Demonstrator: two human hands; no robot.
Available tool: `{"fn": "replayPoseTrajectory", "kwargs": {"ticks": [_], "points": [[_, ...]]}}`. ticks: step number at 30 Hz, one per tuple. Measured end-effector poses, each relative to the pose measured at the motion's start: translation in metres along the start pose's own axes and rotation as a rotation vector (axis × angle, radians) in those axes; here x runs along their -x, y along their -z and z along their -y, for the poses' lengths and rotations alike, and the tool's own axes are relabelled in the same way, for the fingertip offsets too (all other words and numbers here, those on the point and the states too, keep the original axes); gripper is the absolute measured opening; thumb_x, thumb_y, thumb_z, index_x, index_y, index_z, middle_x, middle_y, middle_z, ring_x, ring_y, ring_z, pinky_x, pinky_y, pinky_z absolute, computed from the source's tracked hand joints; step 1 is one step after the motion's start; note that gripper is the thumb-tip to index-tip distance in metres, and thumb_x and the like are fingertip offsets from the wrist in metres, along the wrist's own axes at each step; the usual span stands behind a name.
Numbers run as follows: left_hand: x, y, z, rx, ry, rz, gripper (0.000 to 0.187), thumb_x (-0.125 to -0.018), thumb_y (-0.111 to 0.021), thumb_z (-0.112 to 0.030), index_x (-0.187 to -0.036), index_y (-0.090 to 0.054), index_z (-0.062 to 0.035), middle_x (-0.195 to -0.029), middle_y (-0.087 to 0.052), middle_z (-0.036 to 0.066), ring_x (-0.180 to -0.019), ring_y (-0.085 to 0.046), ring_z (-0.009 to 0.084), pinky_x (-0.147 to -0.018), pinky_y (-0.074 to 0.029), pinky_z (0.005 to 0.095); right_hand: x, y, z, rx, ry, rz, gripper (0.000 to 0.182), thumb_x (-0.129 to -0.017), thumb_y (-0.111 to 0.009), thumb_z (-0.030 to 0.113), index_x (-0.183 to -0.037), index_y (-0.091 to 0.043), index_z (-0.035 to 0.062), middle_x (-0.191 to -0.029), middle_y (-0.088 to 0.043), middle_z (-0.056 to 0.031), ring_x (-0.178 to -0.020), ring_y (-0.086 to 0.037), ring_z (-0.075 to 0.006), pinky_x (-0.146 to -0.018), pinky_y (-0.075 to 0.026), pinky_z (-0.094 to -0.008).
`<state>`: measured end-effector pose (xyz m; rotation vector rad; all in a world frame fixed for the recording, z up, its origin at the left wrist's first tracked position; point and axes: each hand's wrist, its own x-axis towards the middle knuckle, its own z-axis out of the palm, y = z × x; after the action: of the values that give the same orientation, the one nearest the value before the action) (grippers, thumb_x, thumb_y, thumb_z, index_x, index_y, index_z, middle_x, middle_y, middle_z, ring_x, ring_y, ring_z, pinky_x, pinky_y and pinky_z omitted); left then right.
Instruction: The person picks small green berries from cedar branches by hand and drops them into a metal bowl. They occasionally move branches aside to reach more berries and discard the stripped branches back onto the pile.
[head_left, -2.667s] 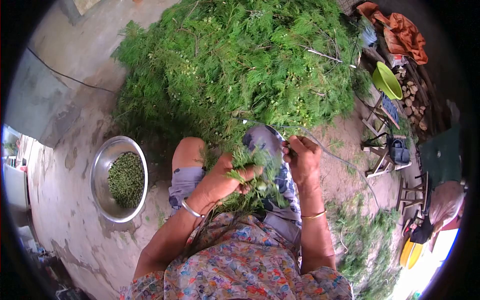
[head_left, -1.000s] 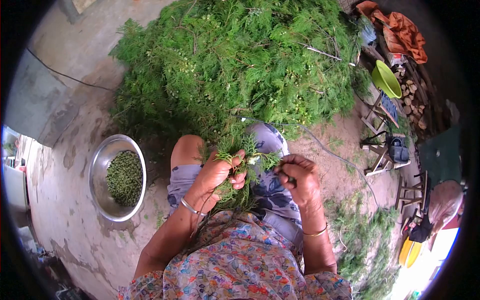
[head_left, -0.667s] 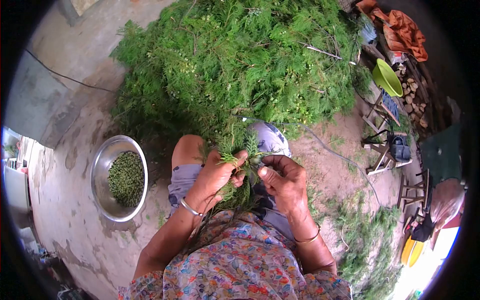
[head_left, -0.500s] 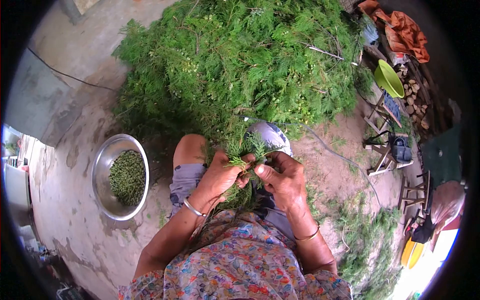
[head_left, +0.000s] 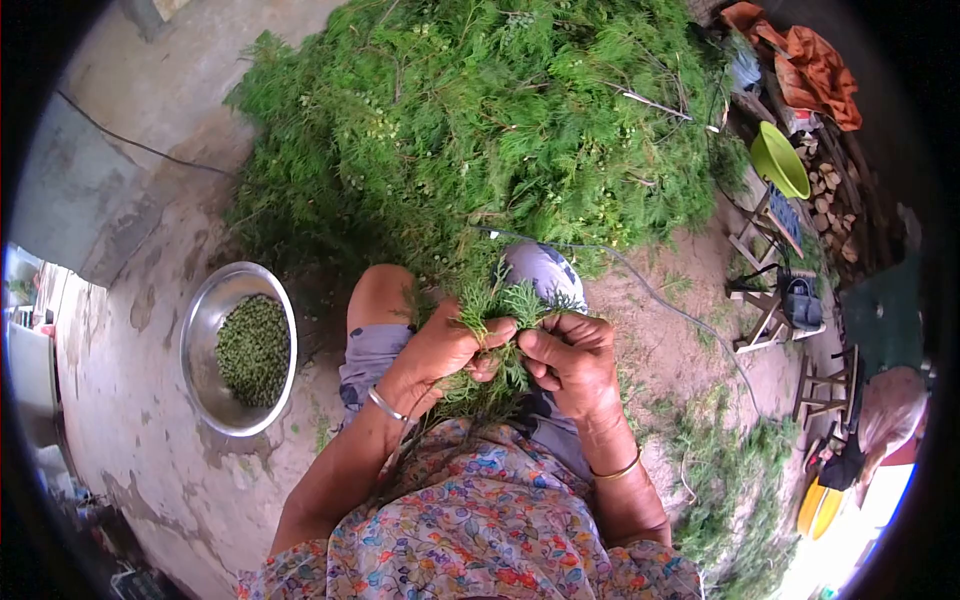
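Between my knees, a leafy green sprig [head_left: 520,300] is held up in front of my body. My left hand [head_left: 448,350] is closed round its stems, with thumb and fingers pressed together. My right hand [head_left: 572,360] pinches at the sprig's right side, thumb against the index finger; anything small between those fingertips is hidden. The two hands are close together. More greenery hangs below them over my lap. To the left, a metal basin [head_left: 195,376] on the floor holds a heap of small green cones [head_left: 256,350].
A large pile of green branches [head_left: 480,120] lies ahead. A dark cable [head_left: 665,300] crosses the floor at the right. Beyond it are wooden stools [head_left: 765,318], a lime-green bowl [head_left: 778,162], stacked firewood [head_left: 828,205] and an orange cloth [head_left: 815,75]. Loose sprigs [head_left: 730,490] lie at lower right.
My right hand's fingers have drawn closer together at the sprig, and that hand has shifted slightly. My left hand still holds the stems in nearly the same place.
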<state>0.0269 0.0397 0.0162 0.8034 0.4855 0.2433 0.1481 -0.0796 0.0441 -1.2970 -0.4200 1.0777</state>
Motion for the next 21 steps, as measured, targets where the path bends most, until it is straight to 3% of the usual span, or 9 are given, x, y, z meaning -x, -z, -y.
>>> {"fn": "replayPoseTrajectory", "kwargs": {"ticks": [2, 5, 6, 7, 10, 13, 15, 17, 21], "points": [[-0.002, 0.001, 0.001, 0.057, -0.033, 0.083, 0.014, -0.088, -0.060, -0.014, -0.095, -0.056, -0.0032, -0.067, -0.055, 0.003, -0.046, -0.044, 0.0078, -0.040, -0.035, 0.0251, -0.001, 0.005, 0.000, -0.271, -0.062, 0.109, 0.005, -0.079, -0.064, 0.000, -0.079, -0.060, -0.0030, -0.068, -0.060, -0.0133, -0.045, -0.043, -0.0076, -0.035, -0.027, -0.0183], [-0.006, 0.001, 0.008, 0.085, 0.004, 0.085, 0.017, -0.087, -0.061, -0.016, -0.099, -0.055, -0.0053, -0.068, -0.056, 0.005, -0.045, -0.044, 0.0079, -0.039, -0.036, 0.0261, 0.001, 0.008, 0.001, -0.435, -0.120, 0.141, 0.006, -0.080, -0.064, 0.001, -0.081, -0.061, -0.0030, -0.070, -0.061, -0.0149, -0.045, -0.043, -0.0078, -0.035, -0.027, -0.0181], [-0.009, 0.004, 0.009, 0.303, 0.027, 0.252, 0.019, -0.087, -0.062, -0.018, -0.099, -0.055, -0.0055, -0.069, -0.058, 0.006, -0.044, -0.044, 0.0079, -0.039, -0.036, 0.0256, 0.001, 0.007, 0.001, -0.449, -0.139, 0.083, 0.008, -0.079, -0.066, 0.005, -0.080, -0.060, -0.0015, -0.069, -0.059, -0.0160, -0.044, -0.040, -0.0069, -0.034, -0.027, -0.0172], [-0.008, 0.004, 0.010, 0.305, 0.025, 0.253, 0.019, -0.087, -0.062, -0.018, -0.099, -0.055, -0.0055, -0.069, -0.058, 0.006, -0.044, -0.044, 0.0079, -0.039, -0.036, 0.0256, 0.002, 0.006, 0.001, -0.447, -0.139, 0.084, 0.008, -0.079, -0.066, 0.005, -0.080, -0.060, -0.0015, -0.069, -0.059, -0.0160, -0.044, -0.040, -0.0069, -0.034, -0.027, -0.0172], [-0.007, 0.001, 0.009, 0.167, 0.008, 0.024, 0.014, -0.087, -0.061, -0.017, -0.093, -0.053, -0.0063, -0.065, -0.050, 0.002, -0.044, -0.040, 0.0088, -0.041, -0.035, 0.0246, 0.003, -0.001, 0.001, -0.173, 0.008, -0.103, 0.011, -0.080, -0.065, 0.007, -0.077, -0.060, -0.0028, -0.063, -0.057, -0.0108, -0.044, -0.039, -0.0070, -0.035, -0.026, -0.0196], [0.007, 0.014, -0.008, 0.183, -0.057, 0.064, 0.012, -0.087, -0.061, -0.014, -0.093, -0.052, -0.0078, -0.064, -0.046, 0.000, -0.045, -0.039, 0.0090, -0.041, -0.032, 0.0236, -0.007, 0.027, -0.003, 0.059, 0.195, -0.302, 0.005, -0.080, -0.062, 0.002, -0.077, -0.063, -0.0013, -0.065, -0.060, -0.0117, -0.043, -0.042, -0.0063, -0.036, -0.028, -0.0182], [0.014, 0.015, -0.024, 0.132, -0.167, -0.112, 0.021, -0.086, -0.063, -0.025, -0.090, -0.051, -0.0081, -0.060, -0.047, 0.001, -0.044, -0.042, 0.0093, -0.043, -0.034, 0.0272, -0.012, 0.054, -0.001, -0.329, 0.074, -0.217, 0.005, -0.084, -0.058, 0.003, -0.081, -0.061, -0.0007, -0.071, -0.060, -0.0120, -0.049, -0.042, -0.0056, -0.039, -0.029, -0.0165], [0.010, 0.032, -0.024, 0.344, -0.129, -0.061, 0.011, -0.089, -0.056, -0.014, -0.092, -0.051, -0.0055, -0.062, -0.046, 0.001, -0.044, -0.036, 0.0096, -0.043, -0.034, 0.0272, -0.011, 0.059, 0.002, -0.492, 0.010, -0.182, 0.008, -0.086, -0.058, 0.007, -0.086, -0.058, -0.0011, -0.077, -0.059, -0.0139, -0.053, -0.043, -0.0059, -0.040, -0.029, -0.0161], [0.001, 0.047, 0.005, 0.340, -0.126, -0.120, 0.015, -0.088, -0.056, -0.013, -0.097, -0.052, -0.0021, -0.067, -0.052, 0.010, -0.049, -0.044, 0.0144, -0.047, -0.040, 0.0306, -0.012, 0.062, -0.004, -0.654, -0.086, 0.002, 0.013, -0.086, -0.059, 0.010, -0.089, -0.057, -0.0020, -0.081, -0.057, -0.0152, -0.053, -0.041, -0.0062, -0.041, -0.029, -0.0160]]}}
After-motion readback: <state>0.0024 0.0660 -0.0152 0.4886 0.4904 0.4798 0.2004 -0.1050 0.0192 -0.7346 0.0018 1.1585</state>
